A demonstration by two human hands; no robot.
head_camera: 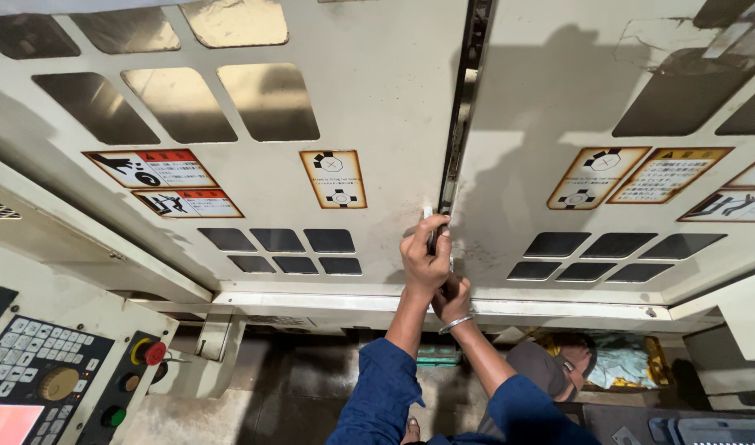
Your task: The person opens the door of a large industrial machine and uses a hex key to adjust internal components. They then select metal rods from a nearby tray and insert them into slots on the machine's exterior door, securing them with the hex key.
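Two hands at the seam of a machine's cream double doors

The left door (377, 107) and right door (559, 99) meet at a narrow gap; left hand (424, 257) has its fingers closed around a dark handle (434, 235) there, right hand (454, 299) just below, fingers curled, grip unclear.

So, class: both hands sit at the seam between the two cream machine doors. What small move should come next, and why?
Probably pull sideways: the left hand grips the handle at the seam, the right hand sits below, and the doors are only slightly parted.
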